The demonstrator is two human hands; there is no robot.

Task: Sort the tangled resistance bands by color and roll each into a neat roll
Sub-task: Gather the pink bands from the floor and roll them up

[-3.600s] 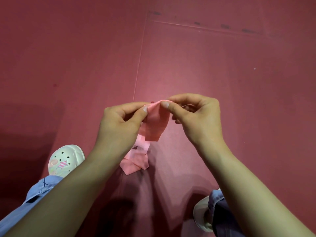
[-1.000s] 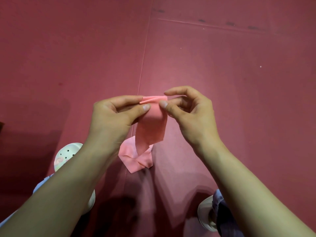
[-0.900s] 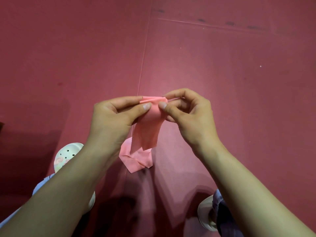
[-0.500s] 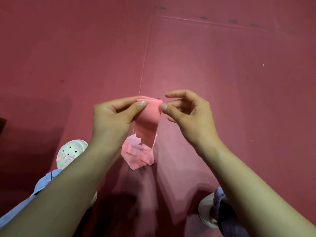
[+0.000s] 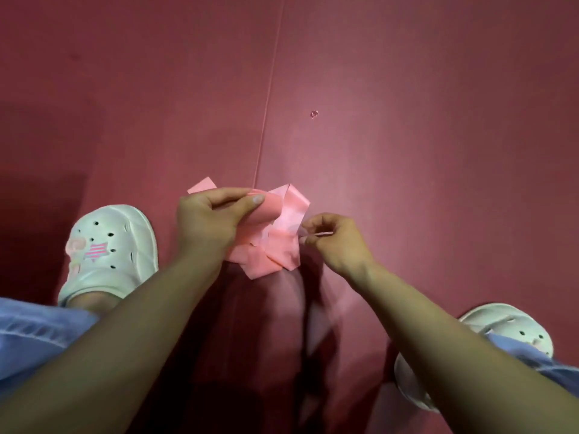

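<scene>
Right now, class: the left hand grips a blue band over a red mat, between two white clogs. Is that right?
Not quite. In the head view the band is pink, not blue; the left hand does grip it over the red mat, between two white clogs.

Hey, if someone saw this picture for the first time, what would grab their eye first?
The pink band, crumpled at centre against the dark red floor, stands out most. The left hand grips its rolled part, while the right hand pinches what looks like a thin edge. Next comes the white clog at left, with a pink star charm.
</scene>
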